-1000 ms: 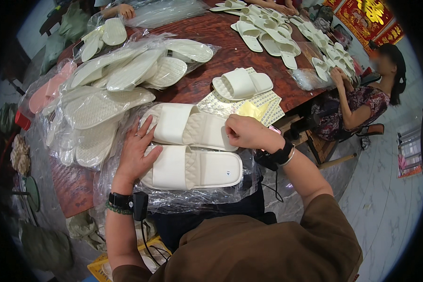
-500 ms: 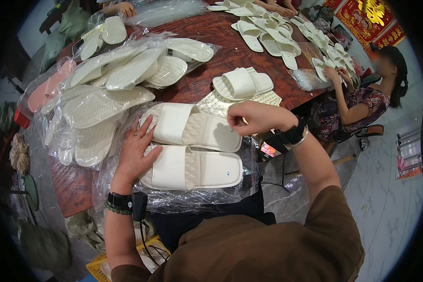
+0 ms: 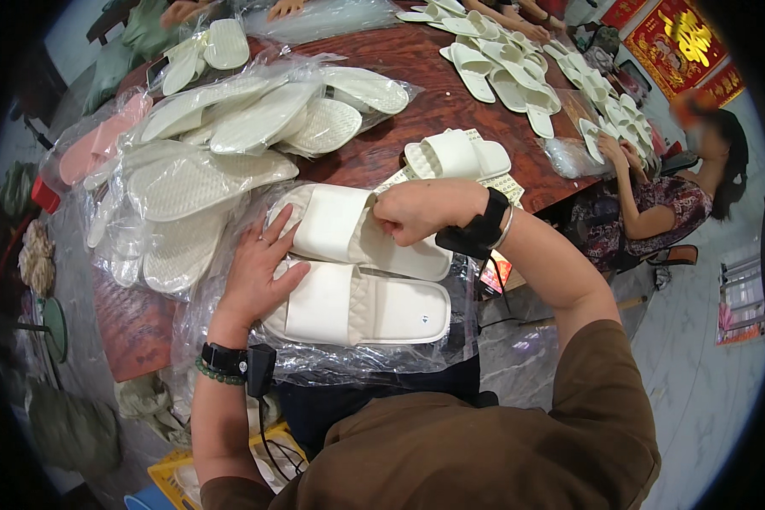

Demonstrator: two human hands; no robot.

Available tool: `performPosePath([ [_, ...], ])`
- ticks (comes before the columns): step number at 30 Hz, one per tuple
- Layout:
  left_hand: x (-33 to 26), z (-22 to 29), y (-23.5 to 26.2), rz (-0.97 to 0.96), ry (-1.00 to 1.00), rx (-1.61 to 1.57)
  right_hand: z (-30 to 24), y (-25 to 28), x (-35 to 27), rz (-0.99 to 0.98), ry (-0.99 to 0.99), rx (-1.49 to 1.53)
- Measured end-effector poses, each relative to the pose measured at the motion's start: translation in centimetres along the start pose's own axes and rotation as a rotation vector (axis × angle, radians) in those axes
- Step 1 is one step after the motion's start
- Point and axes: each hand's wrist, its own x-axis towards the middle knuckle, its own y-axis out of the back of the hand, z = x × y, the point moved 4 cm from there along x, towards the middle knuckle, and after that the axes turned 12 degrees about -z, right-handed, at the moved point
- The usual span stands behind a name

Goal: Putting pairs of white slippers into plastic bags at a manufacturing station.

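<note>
Two white slippers, a far one (image 3: pixel 330 219) and a near one (image 3: pixel 399 311), lie side by side on clear plastic, toes to the left. The near slipper bears a small round sticker (image 3: pixel 425 320) at its heel. My left hand (image 3: pixel 262 265), fingers spread, rests at the toe ends and touches both straps. Over the far slipper's insole, beside the strap's quilted edge, my right hand (image 3: pixel 416 211) is closed with curled fingers. Its fingertips are partly hidden, so what it pinches cannot be made out. Behind it another white slipper (image 3: pixel 459 156) lies on a sheet of small stickers (image 3: pixel 506 187).
Bagged white slippers (image 3: pixel 204 187) are heaped at the left, next to a bagged pink pair (image 3: pixel 102 140). Loose white slippers (image 3: pixel 506 72) cover the back right. A co-worker (image 3: pixel 654 187) handles slippers at the right table edge. A lit screen (image 3: pixel 495 274) sits below my right wrist.
My right hand has moved left, from above the far slipper's heel to beside its strap. My left hand stays at the toe ends. The view has shifted slightly.
</note>
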Motion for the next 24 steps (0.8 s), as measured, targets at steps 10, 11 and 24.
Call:
performPosePath([
  [10, 0.0, -0.1, 0.0, -0.002, 0.002, -0.001, -0.4, -0.8, -0.5, 0.199, 0.087, 0.028],
  [11, 0.0, 0.0, 0.0, -0.001, -0.001, 0.000, -0.3, -1.1, -0.8, 0.201, 0.085, 0.027],
  [24, 0.5, 0.0, -0.1, -0.004, -0.001, -0.003, 3.0, -4.5, -2.7, 0.508, -0.102, 0.511],
])
